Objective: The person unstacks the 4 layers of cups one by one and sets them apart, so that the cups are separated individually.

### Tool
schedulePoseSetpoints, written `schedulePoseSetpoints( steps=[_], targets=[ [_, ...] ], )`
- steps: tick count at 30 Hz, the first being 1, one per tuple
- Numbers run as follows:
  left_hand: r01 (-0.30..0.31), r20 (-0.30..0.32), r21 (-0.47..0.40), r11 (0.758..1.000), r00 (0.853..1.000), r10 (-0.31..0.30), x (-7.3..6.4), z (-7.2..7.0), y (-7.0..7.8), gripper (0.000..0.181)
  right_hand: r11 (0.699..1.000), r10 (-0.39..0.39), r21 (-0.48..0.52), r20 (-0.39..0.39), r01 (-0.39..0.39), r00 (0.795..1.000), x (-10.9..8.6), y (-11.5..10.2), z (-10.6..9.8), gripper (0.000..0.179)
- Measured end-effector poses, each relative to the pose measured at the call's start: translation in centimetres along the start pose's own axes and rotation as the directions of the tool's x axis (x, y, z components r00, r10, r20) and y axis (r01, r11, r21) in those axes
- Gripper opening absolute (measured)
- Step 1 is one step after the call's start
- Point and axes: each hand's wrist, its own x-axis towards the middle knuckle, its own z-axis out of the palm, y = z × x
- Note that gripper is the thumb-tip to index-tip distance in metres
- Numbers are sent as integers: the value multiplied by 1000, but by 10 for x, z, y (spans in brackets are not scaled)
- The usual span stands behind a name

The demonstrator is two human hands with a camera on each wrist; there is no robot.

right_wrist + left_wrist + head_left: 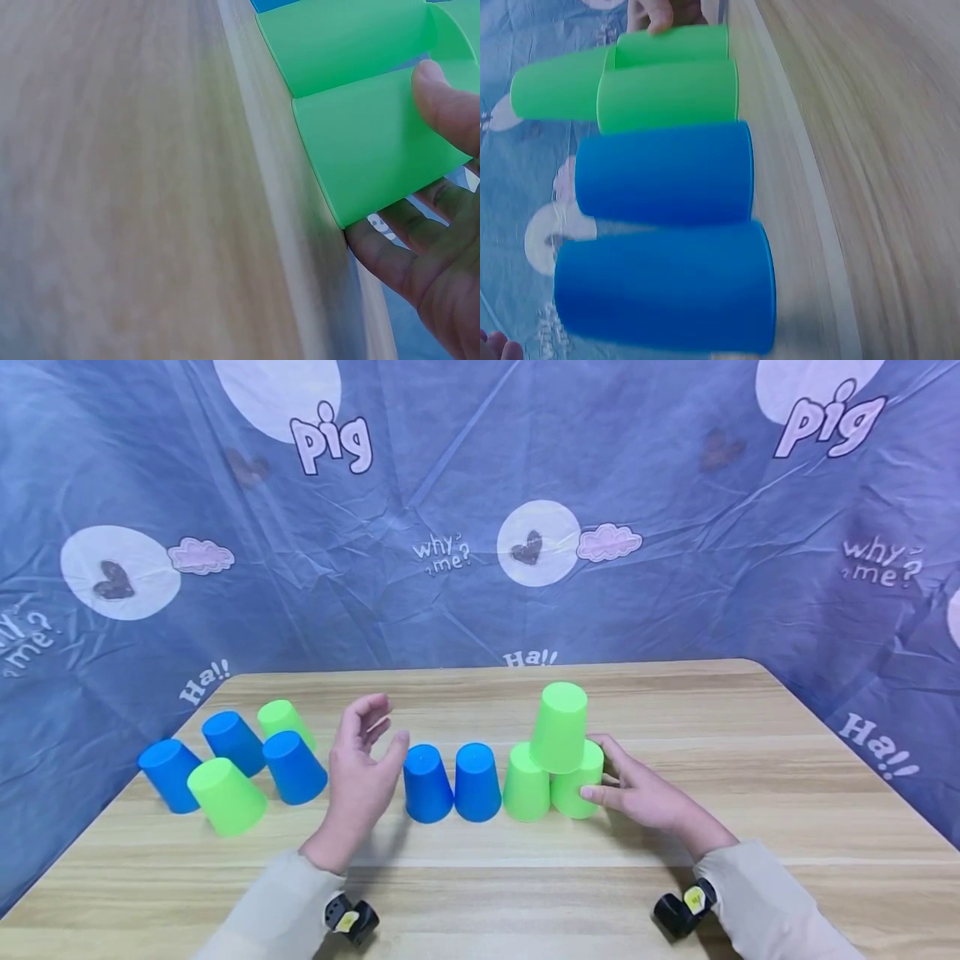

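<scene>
Four upside-down cups stand side by side in a row in the middle of the head view. On the left of it are a blue cup [428, 785] and a second blue cup [477, 783]; on the right, a green cup [527, 783] and the right-end green cup [579, 787]. Another green cup [560, 727] rests upside down across the two green ones. My right hand [637, 782] holds the right-end green cup, thumb on its near face and fingers round its right side. My left hand [365, 775], empty with loosely bent fingers, hovers just left of the blue cups.
Several more upside-down cups stand at the table's left, among them a blue cup [171, 775] and a green cup [227, 797]. The wooden table [480, 902] ends at a blue printed cloth [420, 460] behind.
</scene>
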Motion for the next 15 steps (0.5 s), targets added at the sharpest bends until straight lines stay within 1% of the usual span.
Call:
schedulePoseSetpoints(
  steps=[4, 8, 11, 15],
  targets=[
    [-2, 66, -27, 1000, 998, 4, -1, 13, 5, 43, 1000, 6, -14, -3, -6, 1000, 0, 0, 0, 59],
    [-12, 138, -40, 999, 990, 17, -3, 25, 11, 44, 999, 11, -33, -6, -11, 1000, 0, -1, 1, 60],
    [-20, 164, -42, 999, 986, 27, -5, 34, 15, 44, 999, 10, -40, -6, -11, 1000, 0, -1, 1, 60],
    [-21, 181, -72, 997, 983, 34, -7, 46, 19, 45, 999, 9, -50, -11, -10, 1000, 0, -1, 0, 60]
  ],
)
